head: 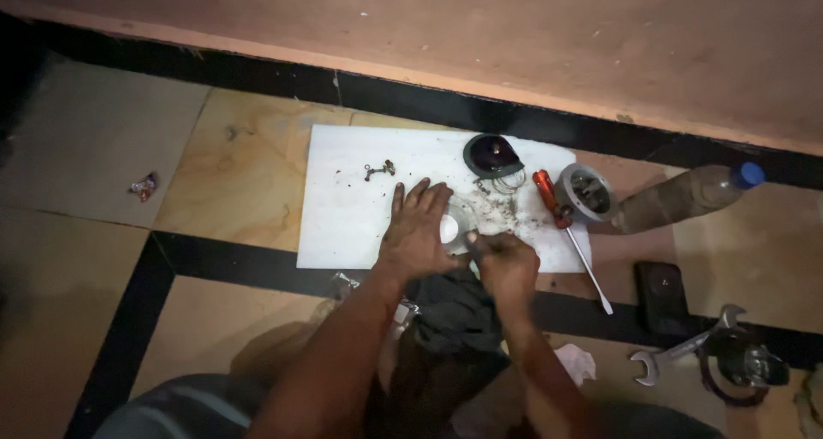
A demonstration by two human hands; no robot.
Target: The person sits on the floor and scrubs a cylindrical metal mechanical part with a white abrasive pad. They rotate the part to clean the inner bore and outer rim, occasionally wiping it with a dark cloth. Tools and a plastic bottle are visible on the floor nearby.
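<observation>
My left hand (pixel 416 229) lies flat, fingers spread, on a round metal part (pixel 454 225) with a white centre, which rests on a white sheet (pixel 360 207) spread over the floor. My right hand (pixel 506 263) is closed beside it at the part's lower right edge, its fingertips pressed against the rim. Whether it pinches something small is hidden. A dark grey rag (pixel 454 310) lies under my wrists.
On the sheet: small screws (pixel 379 170), a dark dome cap (pixel 491 154) with wire rings, and a red-handled screwdriver (pixel 566 233). Right of it stand a metal cup part (pixel 585 192), a plastic bottle (pixel 686 197), a black box (pixel 661 295) and a spanner (pixel 677 353).
</observation>
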